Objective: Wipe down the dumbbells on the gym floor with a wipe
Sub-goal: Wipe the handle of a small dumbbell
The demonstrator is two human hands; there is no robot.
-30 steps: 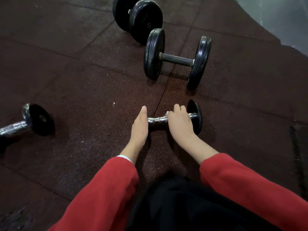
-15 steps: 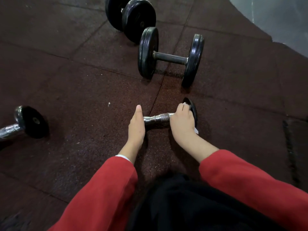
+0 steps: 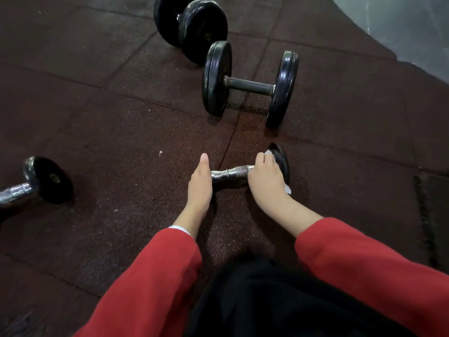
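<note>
Rubber gym floor (image 3: 121,113), four dumbbells scattered.
Right hand (image 3: 267,181) presses a wipe (image 3: 288,189) against the small dumbbell (image 3: 233,171), fingers curled; left hand (image 3: 200,186) flat on its other end.

The right hand (image 3: 266,181) presses a white wipe (image 3: 287,188) against the black end plate of a small chrome-handled dumbbell (image 3: 234,172) on dark rubber floor tiles (image 3: 121,132); the straight-fingered left hand (image 3: 200,187) covers its other end

Dark reddish-brown rubber floor tiles (image 3: 109,122) with visible seams cover the ground. A pale grey surface (image 3: 401,25) borders them at top right. Red sleeves (image 3: 364,259) and black clothing (image 3: 279,300) fill the bottom.
</note>
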